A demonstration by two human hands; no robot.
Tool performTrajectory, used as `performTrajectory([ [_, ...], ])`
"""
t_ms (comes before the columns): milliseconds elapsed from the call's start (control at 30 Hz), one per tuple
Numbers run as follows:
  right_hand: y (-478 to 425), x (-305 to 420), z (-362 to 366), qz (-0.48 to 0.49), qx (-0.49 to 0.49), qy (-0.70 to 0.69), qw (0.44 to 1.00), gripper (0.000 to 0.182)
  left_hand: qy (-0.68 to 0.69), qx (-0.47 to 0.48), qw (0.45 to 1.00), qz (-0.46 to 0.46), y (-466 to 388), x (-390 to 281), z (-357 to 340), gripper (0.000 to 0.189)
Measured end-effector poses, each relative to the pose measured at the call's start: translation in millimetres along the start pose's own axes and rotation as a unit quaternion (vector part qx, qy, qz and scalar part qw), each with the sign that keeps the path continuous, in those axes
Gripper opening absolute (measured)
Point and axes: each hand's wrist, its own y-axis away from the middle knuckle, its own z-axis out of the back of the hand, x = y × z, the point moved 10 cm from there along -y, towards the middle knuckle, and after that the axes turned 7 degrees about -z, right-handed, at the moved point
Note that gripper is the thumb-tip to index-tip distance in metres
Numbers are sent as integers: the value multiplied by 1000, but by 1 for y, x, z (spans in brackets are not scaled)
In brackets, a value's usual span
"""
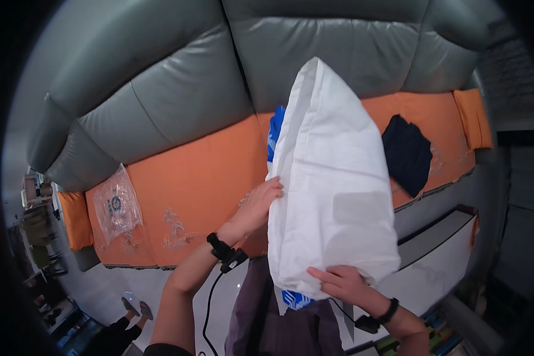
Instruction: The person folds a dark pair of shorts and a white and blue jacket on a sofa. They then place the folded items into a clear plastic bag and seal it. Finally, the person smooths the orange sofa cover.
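A large white fabric item, perhaps a pillowcase or folded cloth (338, 178), is held up before me, taking up the middle of the view. My left hand (260, 202) is at its left edge, the fingertips against the fabric. At the lower edge, my right hand (342, 282) grips the white cloth, thumb and fingers on its face. Blue patterned material (276, 131) shows past the left edge, and more of it peeks out below. What lies behind the cloth is hidden. Black straps with small devices circle both my wrists.
A grey leather sofa (182, 89) with an orange seat cover (196, 178) stands in front. A clear plastic bag (118, 204) lies at left, a dark cloth (408, 153) at right. A white table (436, 267) is at lower right; another person's feet (138, 309) show at lower left.
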Motion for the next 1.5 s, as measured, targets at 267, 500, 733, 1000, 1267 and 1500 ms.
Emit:
performTrajectory([
  [267, 66, -49, -234, -25, 126, -56, 990, 9, 60, 212, 969, 114, 84, 27, -104, 29],
  [500, 57, -34, -236, -49, 165, -99, 980, 17, -3, 303, 951, 69, 96, 73, -207, 38],
  [733, -1, -140, -164, -216, 161, -137, 953, 41, 195, 308, 871, 329, 171, 140, -183, 47],
  [1000, -153, -333, -92, -331, 96, -46, 938, 32, 366, 8, 817, 446, 132, 142, -123, 56],
  [1267, -149, -328, -89, -252, -143, 128, 949, 57, 26, -77, 829, 553, 107, 163, -101, 47],
  [1500, -58, -360, -123, -329, 8, 105, 939, 74, -177, 62, 943, 276, -55, 100, -134, 69],
])
